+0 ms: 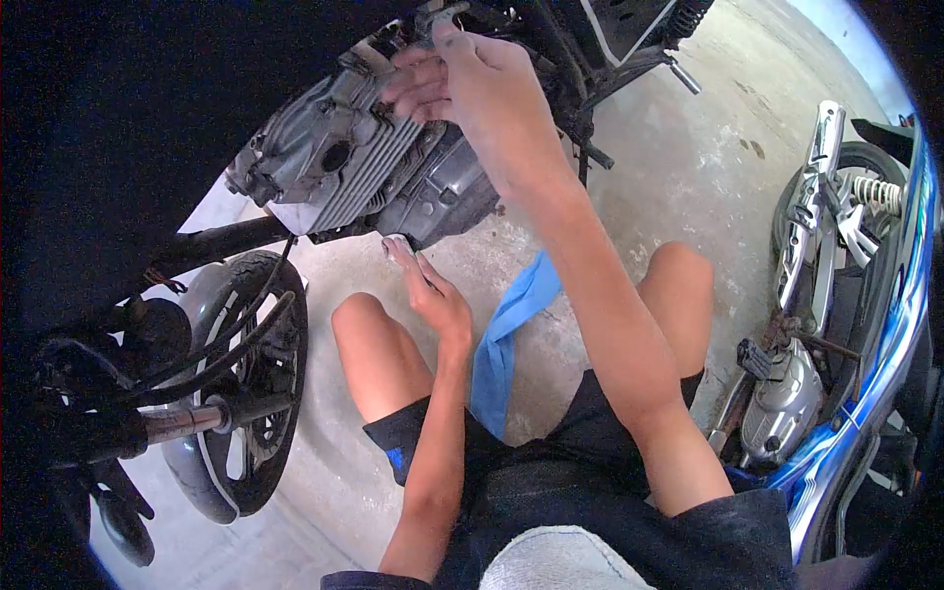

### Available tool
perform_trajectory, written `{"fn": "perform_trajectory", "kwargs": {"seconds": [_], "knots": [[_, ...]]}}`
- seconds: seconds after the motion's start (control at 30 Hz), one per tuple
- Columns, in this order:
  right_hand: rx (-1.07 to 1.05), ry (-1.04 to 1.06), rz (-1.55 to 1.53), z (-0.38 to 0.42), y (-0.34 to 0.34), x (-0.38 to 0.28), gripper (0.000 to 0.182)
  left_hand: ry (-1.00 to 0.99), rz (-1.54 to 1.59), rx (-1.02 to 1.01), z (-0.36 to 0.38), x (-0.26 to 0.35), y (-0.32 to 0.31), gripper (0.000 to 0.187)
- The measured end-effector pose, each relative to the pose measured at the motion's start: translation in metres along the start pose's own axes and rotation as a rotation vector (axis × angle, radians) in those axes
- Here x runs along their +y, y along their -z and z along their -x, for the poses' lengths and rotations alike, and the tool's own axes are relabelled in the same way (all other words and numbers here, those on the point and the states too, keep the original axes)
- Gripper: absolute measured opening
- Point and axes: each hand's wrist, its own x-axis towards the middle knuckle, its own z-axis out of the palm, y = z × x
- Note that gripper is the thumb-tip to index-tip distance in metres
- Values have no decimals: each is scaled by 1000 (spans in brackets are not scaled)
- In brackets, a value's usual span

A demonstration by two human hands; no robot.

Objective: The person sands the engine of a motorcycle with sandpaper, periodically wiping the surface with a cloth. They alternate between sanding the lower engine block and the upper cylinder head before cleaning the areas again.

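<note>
A motorcycle engine (pixel 334 157) with metal cooling fins fills the upper left of the head view. My right hand (pixel 482 88) reaches up to the engine's upper side; its thumb rests by a small metal part (pixel 442 12), and its loosely bent fingers are spread over the fins. Whether the fingertips touch anything is hard to see. Lower down, my left hand (pixel 438 300) points its stretched fingers up at the bottom edge of the engine's side cover (pixel 447 192). The fingertips look smudged, and nothing shows in that hand.
A blue cloth (pixel 506 344) hangs between my knees above the concrete floor (pixel 639 187). The front wheel (pixel 261 393) and fork (pixel 182 423) stand at left. Along the right is a second motorcycle with blue bodywork (pixel 885 364) and a silver exhaust (pixel 811 197). A foot peg (pixel 683 77) juts out above.
</note>
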Motion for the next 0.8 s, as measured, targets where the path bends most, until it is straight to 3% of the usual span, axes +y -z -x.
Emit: {"fn": "perform_trajectory", "kwargs": {"seconds": [0.03, 0.17, 0.23, 0.47, 0.57, 0.63, 0.8], "knots": [[-6, 32, 214, -2, 1, -3, 40, -6, 5, -9, -2, 2, 0, 42], [6, 113, 282, -5, -2, 4, 39, 2, 40, 3, 0, 2, -2, 43], [31, 62, -65, -5, -7, 10, 37, -6, 6, 12, -1, -1, -3, 42], [26, 6, -326, -4, -12, 8, 34, 25, 30, 30, -1, 3, -4, 43], [90, 42, -150, -1, -15, 10, 34, -2, 41, 28, 1, -1, -2, 42], [69, 191, 96, -3, -10, 14, 36, -9, 40, 16, -1, -2, -3, 42], [-16, 50, 47, 9, 7, 13, 38, -33, 44, 22, 1, -6, -2, 43]]}}
